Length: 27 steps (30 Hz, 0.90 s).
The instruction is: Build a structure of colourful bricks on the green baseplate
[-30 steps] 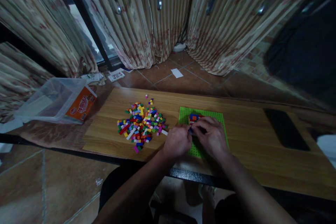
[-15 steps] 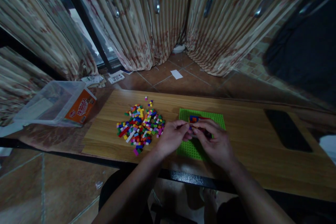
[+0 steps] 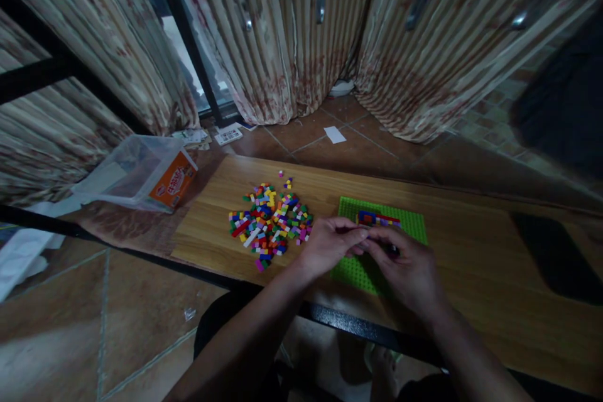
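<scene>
My left hand [image 3: 331,245] and my right hand [image 3: 409,265] meet fingertip to fingertip above a green studded baseplate [image 3: 354,276]. Both hands are closed in a pinch, and whatever lies between the fingertips is hidden. Behind the fingers, a low group of blue, red, orange and purple building bricks [image 3: 377,219] sits on the baseplate, partly covered by my hands. To the left of my left hand, a loose pile of many-coloured bricks [image 3: 269,217] is spread on the wooden tabletop [image 3: 202,226].
A clear plastic box [image 3: 134,169] with an orange label stands beyond the tabletop's left end. A flat black slab [image 3: 556,256] lies at the right. Curtains [image 3: 301,50] hang behind, and a white paper [image 3: 335,134] is on the tiled floor.
The view has turned left, so everything sits further right. My hands stay together over the baseplate; a small purple piece seen at the fingertips before is now hidden.
</scene>
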Tool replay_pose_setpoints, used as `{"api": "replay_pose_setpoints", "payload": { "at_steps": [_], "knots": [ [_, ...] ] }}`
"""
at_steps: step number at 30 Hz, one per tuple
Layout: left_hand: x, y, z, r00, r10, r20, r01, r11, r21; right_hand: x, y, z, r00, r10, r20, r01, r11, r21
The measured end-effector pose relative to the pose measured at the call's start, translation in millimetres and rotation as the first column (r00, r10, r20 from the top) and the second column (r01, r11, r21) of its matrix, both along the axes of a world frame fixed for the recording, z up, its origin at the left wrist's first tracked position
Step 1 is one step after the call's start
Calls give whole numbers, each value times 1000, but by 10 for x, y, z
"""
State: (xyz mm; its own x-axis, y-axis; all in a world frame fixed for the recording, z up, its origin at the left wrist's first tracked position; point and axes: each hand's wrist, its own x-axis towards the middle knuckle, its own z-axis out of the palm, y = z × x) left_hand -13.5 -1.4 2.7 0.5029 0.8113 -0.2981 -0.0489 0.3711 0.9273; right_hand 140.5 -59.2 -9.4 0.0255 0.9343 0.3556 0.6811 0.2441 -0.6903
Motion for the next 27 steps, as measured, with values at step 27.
{"api": "replay_pose_setpoints", "payload": {
  "at_steps": [27],
  "knots": [
    [-226,213,-1,792,259,-554,164,783,600,220,8,-33,985,-117,-130,96,983,-156]
  ]
}}
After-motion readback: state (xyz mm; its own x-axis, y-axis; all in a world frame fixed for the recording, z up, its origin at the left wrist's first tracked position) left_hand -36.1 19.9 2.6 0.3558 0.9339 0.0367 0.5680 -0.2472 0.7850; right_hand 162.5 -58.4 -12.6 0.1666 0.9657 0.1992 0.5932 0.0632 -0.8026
